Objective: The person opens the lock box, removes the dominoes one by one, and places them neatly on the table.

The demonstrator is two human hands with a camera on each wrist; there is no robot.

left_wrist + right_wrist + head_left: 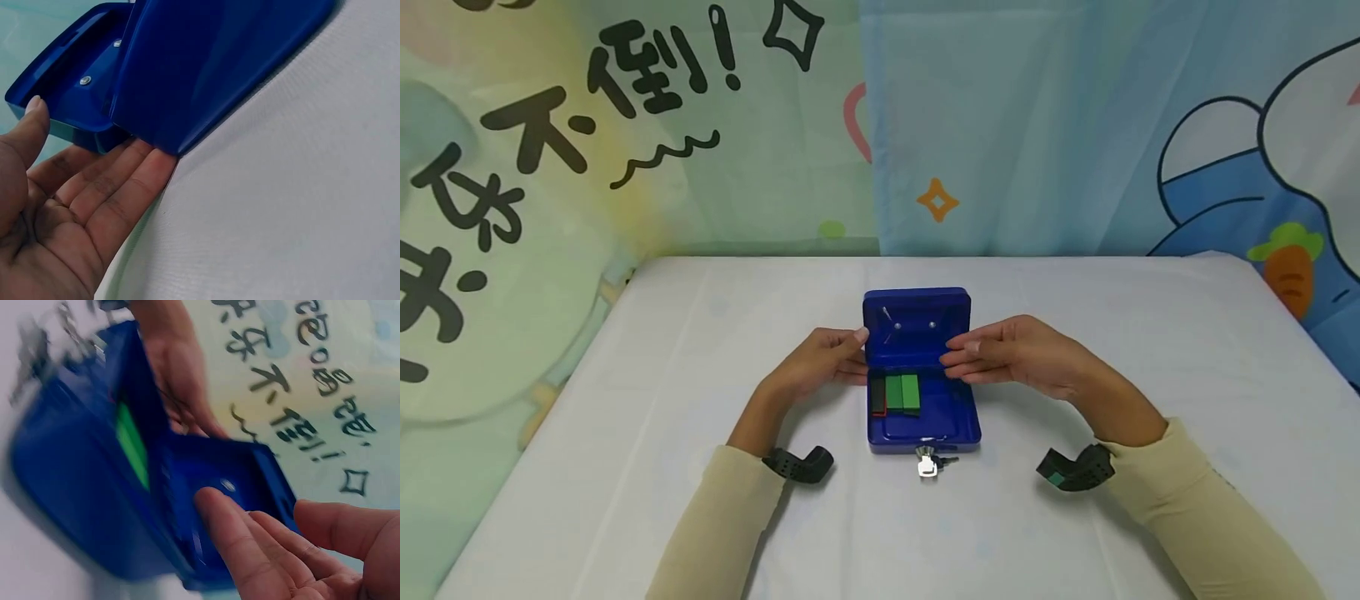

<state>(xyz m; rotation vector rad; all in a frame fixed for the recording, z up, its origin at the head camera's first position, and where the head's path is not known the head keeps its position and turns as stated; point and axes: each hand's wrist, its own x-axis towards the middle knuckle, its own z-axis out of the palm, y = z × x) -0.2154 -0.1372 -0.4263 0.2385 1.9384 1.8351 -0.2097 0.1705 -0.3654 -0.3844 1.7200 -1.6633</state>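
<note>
A dark blue metal cash box point(951, 421) lies on the table with its lid point(916, 307) swung back. Inside, at the left, are two green blocks point(902, 392) and a dark piece with a red edge point(877, 397). My left hand point(822, 360) is at the box's left side: its thumb is by the lid's rim, its fairly straight fingers point(119, 194) touch the box near the hinge corner. Beside the lid's right edge is my right hand point(1011, 354), fingers extended and holding nothing; whether it touches the lid I cannot tell.
Keys point(927, 463) hang from the lock at the box's front. A white cloth point(700, 333) covers the table. Behind it hangs a printed curtain point(1000, 125). Each wrist wears a black camera mount, the left one point(801, 465) and the right one point(1078, 468).
</note>
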